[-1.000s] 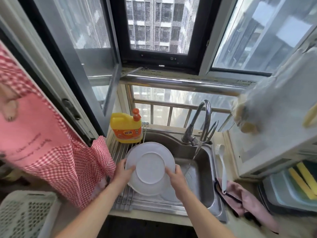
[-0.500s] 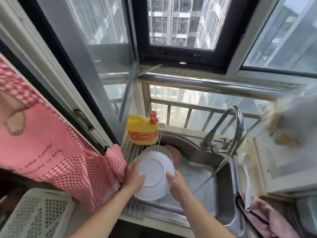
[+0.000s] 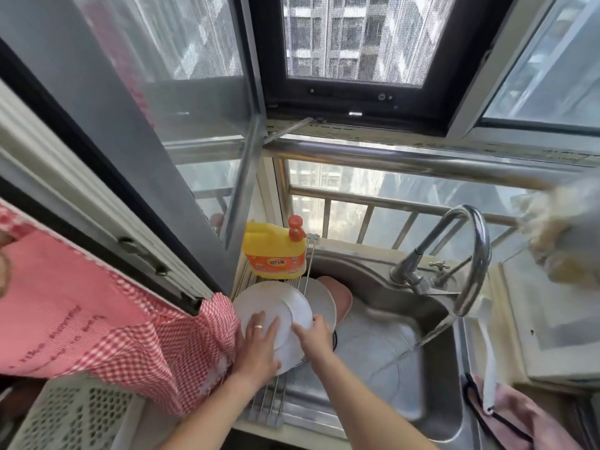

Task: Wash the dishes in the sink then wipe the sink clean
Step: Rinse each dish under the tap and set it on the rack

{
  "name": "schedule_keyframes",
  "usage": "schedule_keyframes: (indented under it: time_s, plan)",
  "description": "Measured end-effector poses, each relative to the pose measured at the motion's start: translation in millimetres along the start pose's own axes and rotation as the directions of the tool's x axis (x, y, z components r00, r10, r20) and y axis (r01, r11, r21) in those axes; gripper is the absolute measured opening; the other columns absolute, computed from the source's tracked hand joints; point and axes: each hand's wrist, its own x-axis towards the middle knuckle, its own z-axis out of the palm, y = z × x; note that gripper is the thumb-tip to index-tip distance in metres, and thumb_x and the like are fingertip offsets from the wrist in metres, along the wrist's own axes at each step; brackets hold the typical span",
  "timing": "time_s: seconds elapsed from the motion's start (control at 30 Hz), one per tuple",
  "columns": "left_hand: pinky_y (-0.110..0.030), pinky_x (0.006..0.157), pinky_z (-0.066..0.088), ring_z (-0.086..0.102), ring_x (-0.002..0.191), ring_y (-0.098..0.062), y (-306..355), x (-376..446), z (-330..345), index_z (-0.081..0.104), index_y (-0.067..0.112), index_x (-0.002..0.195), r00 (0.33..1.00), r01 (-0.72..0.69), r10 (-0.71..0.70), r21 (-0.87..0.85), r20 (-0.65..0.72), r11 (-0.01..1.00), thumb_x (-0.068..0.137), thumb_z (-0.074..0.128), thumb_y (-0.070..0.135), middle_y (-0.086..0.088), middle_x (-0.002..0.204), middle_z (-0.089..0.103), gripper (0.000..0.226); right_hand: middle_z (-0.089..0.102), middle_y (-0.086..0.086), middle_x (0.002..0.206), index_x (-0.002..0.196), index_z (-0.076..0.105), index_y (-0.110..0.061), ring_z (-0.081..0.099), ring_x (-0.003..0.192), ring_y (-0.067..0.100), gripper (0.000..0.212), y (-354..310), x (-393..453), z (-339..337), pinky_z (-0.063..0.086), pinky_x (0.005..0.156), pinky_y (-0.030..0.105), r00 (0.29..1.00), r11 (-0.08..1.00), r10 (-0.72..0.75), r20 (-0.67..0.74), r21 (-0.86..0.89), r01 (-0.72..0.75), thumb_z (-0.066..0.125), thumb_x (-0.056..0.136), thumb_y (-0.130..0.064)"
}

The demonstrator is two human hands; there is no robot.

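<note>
The stainless steel sink fills the space to the right of both hands, and a thin stream of water runs from the curved chrome tap into it. On its floor, right of the right hand, lies a pale flat shape that looks like another plate, too blurred to be sure. The roll-up wire drying rack spans the sink's left edge, directly under the hands. On it rests the round white plate, upside down with its foot ring showing, tilted against other pieces just beyond the hands: a second white plate and a pink dish behind that. A yellow detergent bottle with an orange cap stands further beyond, at the rack's far end. A white long-handled dish brush lies on the counter well to the right.

The left hand lies flat on the plate's underside, fingers spread and straight, pressing it down. The right hand touches the plate's right rim; its fingers bend over the edge, though whether they pinch it I cannot tell.

As a judgement, washing is well along: at least three pieces sit on the rack, this plate being settled among them. Left to do appear to be whatever is in the basin, shutting off the water, and wiping the sink, which shows no sign of having begun
</note>
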Motion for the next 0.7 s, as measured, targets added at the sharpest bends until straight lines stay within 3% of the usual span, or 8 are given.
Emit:
schedule_keyframes:
  time_s: [0.23,0.4,0.47,0.53,0.6,0.63,0.7]
  plan:
    - [-0.050,0.123,0.009,-0.007,0.155,-0.028,7,4,-2,0.000,0.030,0.160,0.998,0.053,-0.053,-0.041,0.017,0.998,0.091,0.064,0.040,-0.009,0.167,-0.008,0.094,0.064,-0.004,0.120,0.126,0.052,-0.032,0.063,0.109,0.017,0.055,7,-3,-13,0.055,0.095,0.043,0.980,0.980,-0.081,0.182,0.191,0.046,0.068,0.074,-0.043]
    - [-0.055,0.122,0.009,-0.010,0.154,-0.035,28,6,-8,0.003,0.021,0.157,0.992,0.122,-0.118,-0.090,0.049,0.988,0.089,0.066,0.027,-0.016,0.165,-0.011,0.093,0.055,0.006,0.130,0.141,0.045,-0.025,0.058,0.116,0.022,0.061,30,-6,-31,0.051,0.101,0.040,0.985,0.973,0.008,0.174,0.227,-0.048,0.068,0.085,-0.036]
    - [-0.052,0.122,0.009,-0.005,0.153,-0.037,43,5,-9,0.006,0.015,0.156,0.993,0.115,-0.117,-0.096,-0.017,0.989,0.086,0.069,0.030,-0.021,0.163,-0.006,0.095,0.057,0.009,0.127,0.135,0.049,-0.015,0.060,0.106,0.018,0.045,43,-13,-43,0.052,0.085,0.027,0.988,0.958,0.054,0.145,0.271,-0.092,0.064,0.093,-0.024]
    - [-0.046,0.119,0.026,0.019,0.148,-0.038,65,1,-6,0.027,0.012,0.151,0.988,-0.003,-0.017,-0.131,-0.152,0.991,0.081,0.072,0.022,-0.020,0.159,0.016,0.084,0.063,0.010,0.115,0.125,0.054,-0.010,0.062,0.089,0.017,0.030,63,-16,-60,0.050,0.067,0.022,0.985,0.938,0.126,0.115,0.311,-0.156,0.058,0.096,-0.016]
    - [-0.036,0.097,0.047,0.047,0.125,-0.029,90,-1,2,0.052,0.017,0.129,0.947,-0.186,0.129,-0.176,-0.294,0.967,0.074,0.072,0.010,-0.007,0.138,0.043,0.060,0.061,0.014,0.096,0.127,0.053,-0.001,0.060,0.074,0.023,0.027,84,-14,-79,0.050,0.054,0.025,0.966,0.837,0.237,0.102,0.483,-0.257,0.047,0.101,-0.005]
    - [-0.032,0.088,0.050,0.051,0.112,-0.023,103,-2,10,0.057,0.020,0.119,0.932,-0.238,0.172,-0.182,-0.319,0.954,0.074,0.069,0.007,-0.002,0.125,0.049,0.049,0.059,0.018,0.092,0.127,0.051,0.003,0.059,0.070,0.028,0.026,95,-12,-89,0.051,0.047,0.027,0.944,0.734,0.313,0.106,0.604,-0.311,0.040,0.103,0.000]
    - [-0.030,0.083,0.049,0.054,0.102,-0.019,127,-1,33,0.059,0.021,0.112,0.954,-0.240,0.166,-0.307,-0.248,0.921,0.080,0.062,0.007,0.002,0.112,0.054,0.035,0.058,0.025,0.101,0.124,0.048,0.003,0.061,0.076,0.035,0.024,117,-10,-109,0.055,0.043,0.029,0.891,0.503,0.438,0.118,0.789,-0.352,0.034,0.104,0.002]
